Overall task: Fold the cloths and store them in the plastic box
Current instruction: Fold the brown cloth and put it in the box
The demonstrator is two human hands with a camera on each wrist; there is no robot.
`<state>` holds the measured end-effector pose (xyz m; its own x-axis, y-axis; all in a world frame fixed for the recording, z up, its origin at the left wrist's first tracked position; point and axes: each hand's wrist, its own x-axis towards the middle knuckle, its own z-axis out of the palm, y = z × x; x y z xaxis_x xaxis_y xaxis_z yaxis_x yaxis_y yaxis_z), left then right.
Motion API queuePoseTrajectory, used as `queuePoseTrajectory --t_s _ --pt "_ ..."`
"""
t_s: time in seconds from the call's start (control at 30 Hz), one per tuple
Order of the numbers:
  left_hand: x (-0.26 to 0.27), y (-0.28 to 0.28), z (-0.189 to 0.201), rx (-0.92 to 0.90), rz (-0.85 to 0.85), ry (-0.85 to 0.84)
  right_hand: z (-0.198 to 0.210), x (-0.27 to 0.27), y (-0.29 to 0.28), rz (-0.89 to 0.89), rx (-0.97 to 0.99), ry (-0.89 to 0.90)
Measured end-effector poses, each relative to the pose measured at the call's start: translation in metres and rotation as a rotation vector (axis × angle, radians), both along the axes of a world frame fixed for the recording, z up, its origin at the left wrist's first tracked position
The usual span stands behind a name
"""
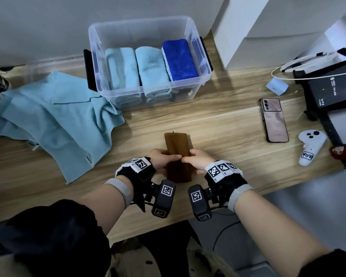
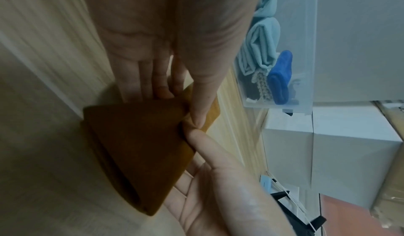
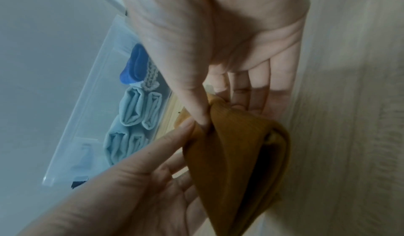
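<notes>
A brown cloth [image 1: 177,144], folded into a narrow strip, lies lengthwise on the wooden table [image 1: 218,124], its near half lifted between my hands. My left hand [image 1: 172,157] pinches its left edge, thumb on top and fingers beneath, and my right hand [image 1: 190,156] pinches the right edge the same way. The wrist views show the brown cloth [image 2: 135,144] [image 3: 236,153] bunched between the two thumbs, which nearly meet. Behind stands the clear plastic box [image 1: 94,48] holding two folded light-blue cloths [image 1: 124,64] [image 1: 153,66] and a dark-blue cloth [image 1: 180,58] side by side.
A heap of unfolded light-blue cloths [image 1: 58,120] lies left of the box. To the right are a phone [image 1: 273,119], a white controller [image 1: 310,146], a small white charger [image 1: 277,86] with a cable [image 1: 308,64], and a black device [image 1: 332,90]. White cartons [image 1: 258,37] stand at the back right.
</notes>
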<state>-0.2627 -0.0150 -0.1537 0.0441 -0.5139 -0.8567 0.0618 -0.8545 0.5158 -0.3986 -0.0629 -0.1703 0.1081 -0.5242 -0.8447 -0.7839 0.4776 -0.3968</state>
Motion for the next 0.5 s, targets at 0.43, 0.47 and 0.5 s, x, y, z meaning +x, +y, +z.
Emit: queuePoseTrajectory --t_s 0.43,0.47,0.5 --pt "0.024 -0.01 0.047 -0.161 -0.027 0.181 0.041 -0.003 -0.013 -0.376 0.067 -0.441" --pt "0.027 -0.013 0.054 -0.171 -0.026 0.205 0.048 -0.001 -0.017 -0.379 0.059 -0.479" --pt "0.028 -0.015 0.06 -0.176 -0.023 0.228 0.05 -0.001 -0.022 -0.384 0.028 -0.512"
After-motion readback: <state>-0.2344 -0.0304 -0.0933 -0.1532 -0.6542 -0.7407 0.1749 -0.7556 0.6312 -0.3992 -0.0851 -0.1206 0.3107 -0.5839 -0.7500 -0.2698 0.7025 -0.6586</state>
